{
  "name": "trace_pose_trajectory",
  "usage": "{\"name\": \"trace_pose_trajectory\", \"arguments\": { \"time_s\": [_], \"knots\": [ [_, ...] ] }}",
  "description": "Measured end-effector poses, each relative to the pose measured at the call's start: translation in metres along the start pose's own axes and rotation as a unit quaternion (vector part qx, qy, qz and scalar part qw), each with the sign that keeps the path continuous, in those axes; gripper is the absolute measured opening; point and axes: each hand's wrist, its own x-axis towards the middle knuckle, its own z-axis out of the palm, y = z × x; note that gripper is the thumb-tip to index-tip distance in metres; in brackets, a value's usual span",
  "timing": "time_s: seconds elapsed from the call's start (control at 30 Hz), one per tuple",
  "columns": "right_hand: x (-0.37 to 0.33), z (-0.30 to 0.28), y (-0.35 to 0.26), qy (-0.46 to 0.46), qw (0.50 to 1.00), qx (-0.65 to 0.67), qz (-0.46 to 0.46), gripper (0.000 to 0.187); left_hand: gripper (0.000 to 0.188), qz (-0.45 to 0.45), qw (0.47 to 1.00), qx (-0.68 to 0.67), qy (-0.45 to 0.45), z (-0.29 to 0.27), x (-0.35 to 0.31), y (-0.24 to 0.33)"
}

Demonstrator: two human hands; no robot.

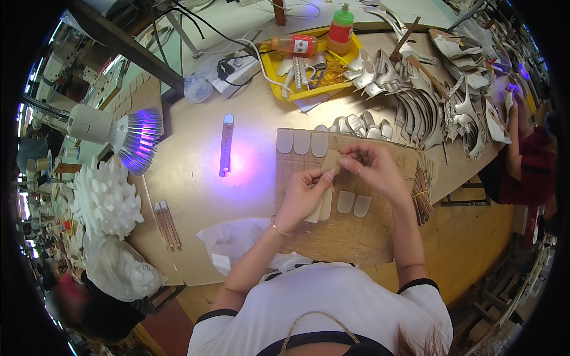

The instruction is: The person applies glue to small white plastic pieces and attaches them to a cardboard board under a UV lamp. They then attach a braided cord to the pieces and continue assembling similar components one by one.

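left hand (303, 193): we see it raised over the cardboard board (380, 237), fingers pinching the tan insole piece (330, 161).
right hand (371, 166): curled, gripping that piece's upper edge.
piece: between both hands, long axis roughly upright, tilted right.

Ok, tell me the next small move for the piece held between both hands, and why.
Probably lay the beige piece flat on the cardboard sheet beside the two pieces already lying there. The left hand and right hand pinch it above the sheet, and similar pieces sit in rows, with bare cardboard next to them.
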Motion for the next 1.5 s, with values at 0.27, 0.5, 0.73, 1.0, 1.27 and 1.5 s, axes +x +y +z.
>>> {"name": "trace_pose_trajectory", "arguments": {
  "time_s": [0.27,0.5,0.73,1.0,1.27,1.5],
  "knots": [
    [0.003,-0.002,0.001,-0.037,0.995,0.088,0.01,0.029,0.042,0.343,0.787,0.472,0.201,0.007,-0.004,-0.012],
    [0.009,-0.002,-0.001,0.032,0.997,-0.023,-0.065,0.027,0.039,0.315,0.809,0.458,0.19,0.015,-0.008,-0.015],
    [0.053,-0.022,-0.011,-0.041,0.963,-0.222,-0.146,0.014,0.033,0.287,0.837,0.44,0.154,0.017,-0.009,-0.015],
    [0.069,-0.017,0.007,-0.036,0.951,-0.253,-0.174,0.015,0.037,0.225,0.837,0.486,0.116,0.015,-0.001,-0.018],
    [0.06,-0.007,0.014,0.032,0.971,-0.202,-0.123,0.015,0.038,0.201,0.845,0.484,0.106,0.018,0.003,-0.018],
    [0.057,-0.002,0.016,0.055,0.939,-0.298,-0.164,0.015,0.039,0.175,0.843,0.499,0.099,0.02,0.004,-0.016]
  ]
}}
